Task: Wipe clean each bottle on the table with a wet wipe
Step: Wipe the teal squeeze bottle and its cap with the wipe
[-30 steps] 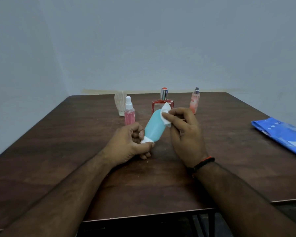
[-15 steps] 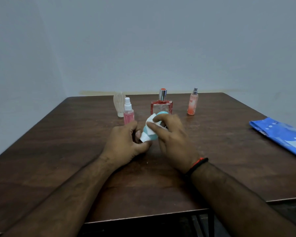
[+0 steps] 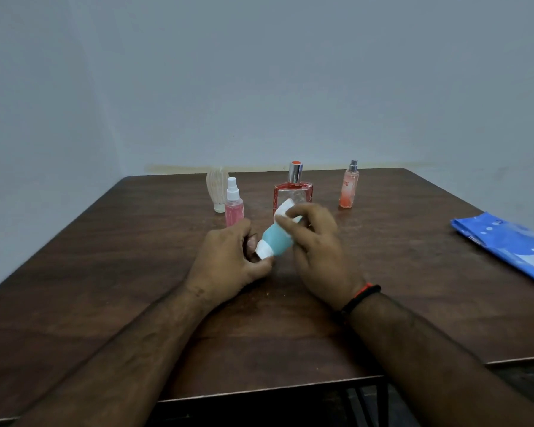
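Note:
A teal bottle (image 3: 275, 241) with a white cap is held tilted just above the table's middle, cap end towards me. My left hand (image 3: 228, 260) pinches its white cap end. My right hand (image 3: 315, 241) presses a white wet wipe (image 3: 282, 208) against the bottle's upper end, thumb and fingers curled round it. Behind stand a pink spray bottle (image 3: 234, 204), a clear ribbed bottle (image 3: 218, 192), a square red-edged perfume bottle (image 3: 293, 189) and a slim orange spray bottle (image 3: 349, 188).
A blue pack of wet wipes (image 3: 506, 245) lies at the right edge of the dark wooden table (image 3: 105, 272). A pale wall rises right behind the table. The table's front edge is close to me.
My right hand slid the wipe down the teal bottle towards the cap, then back up to its upper end. The left hand kept its hold on the cap end.

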Demonstrator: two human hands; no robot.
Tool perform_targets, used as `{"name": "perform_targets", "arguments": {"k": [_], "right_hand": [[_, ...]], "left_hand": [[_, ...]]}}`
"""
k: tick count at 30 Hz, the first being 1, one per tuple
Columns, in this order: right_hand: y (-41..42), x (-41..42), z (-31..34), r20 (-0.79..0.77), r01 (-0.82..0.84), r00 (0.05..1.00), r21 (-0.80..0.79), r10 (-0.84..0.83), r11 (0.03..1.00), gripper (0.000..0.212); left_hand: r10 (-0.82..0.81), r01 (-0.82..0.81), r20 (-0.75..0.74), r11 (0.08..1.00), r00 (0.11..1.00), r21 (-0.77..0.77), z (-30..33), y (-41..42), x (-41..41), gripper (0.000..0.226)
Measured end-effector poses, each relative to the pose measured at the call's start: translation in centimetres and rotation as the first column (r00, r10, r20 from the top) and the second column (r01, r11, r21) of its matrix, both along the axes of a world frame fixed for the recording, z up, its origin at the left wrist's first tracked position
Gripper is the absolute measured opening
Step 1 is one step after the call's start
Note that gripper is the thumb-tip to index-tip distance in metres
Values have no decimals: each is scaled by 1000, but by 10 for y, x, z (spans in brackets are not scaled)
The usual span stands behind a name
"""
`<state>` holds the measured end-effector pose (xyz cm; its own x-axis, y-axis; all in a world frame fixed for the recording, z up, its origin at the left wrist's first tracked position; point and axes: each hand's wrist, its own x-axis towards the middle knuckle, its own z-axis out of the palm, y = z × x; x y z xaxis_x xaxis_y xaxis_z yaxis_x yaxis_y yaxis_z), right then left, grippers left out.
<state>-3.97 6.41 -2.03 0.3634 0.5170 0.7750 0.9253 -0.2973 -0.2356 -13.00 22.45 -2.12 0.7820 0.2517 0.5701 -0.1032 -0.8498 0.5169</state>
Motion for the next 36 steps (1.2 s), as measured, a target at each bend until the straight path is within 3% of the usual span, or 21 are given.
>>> {"name": "perform_targets", "arguments": {"k": [7, 12, 14, 18, 24, 30, 33, 36], "right_hand": [[1, -9, -1, 63, -185, 977, -196, 201, 963, 36], [-1, -5, 2, 86, -148, 984, -84, 155, 985, 30], [-4, 0, 3, 81, -60, 995, 21, 58, 998, 32], [-9, 7, 3, -62, 53, 997, 163, -44, 985, 37], [-7, 6, 2, -45, 10, 999, 182, -2, 983, 37], [-3, -5, 0, 32, -141, 989, -28, 142, 990, 30], [-4, -4, 1, 46, -140, 989, 16, 139, 990, 30], [-6, 2, 3, 42, -46, 998, 189, 39, 981, 35]], "left_hand": [[-16, 16, 10, 999, 1000, -50, 0, 3, -2, 40], [-24, 25, 8, 976, 1000, -216, 1, 5, 1, 38], [-65, 60, -2, 926, 998, -373, 2, 7, 1, 42], [-347, 243, -11, 678, 938, -694, 6, 7, -2, 41], [-401, 270, 8, 601, 916, -753, 13, -2, -3, 35], [-407, 285, 53, 536, 912, -795, 13, -3, -1, 32], [-459, 297, 46, 493, 887, -818, 10, -2, 0, 15], [-531, 313, 62, 396, 845, -863, 8, 3, 1, 9]]}}
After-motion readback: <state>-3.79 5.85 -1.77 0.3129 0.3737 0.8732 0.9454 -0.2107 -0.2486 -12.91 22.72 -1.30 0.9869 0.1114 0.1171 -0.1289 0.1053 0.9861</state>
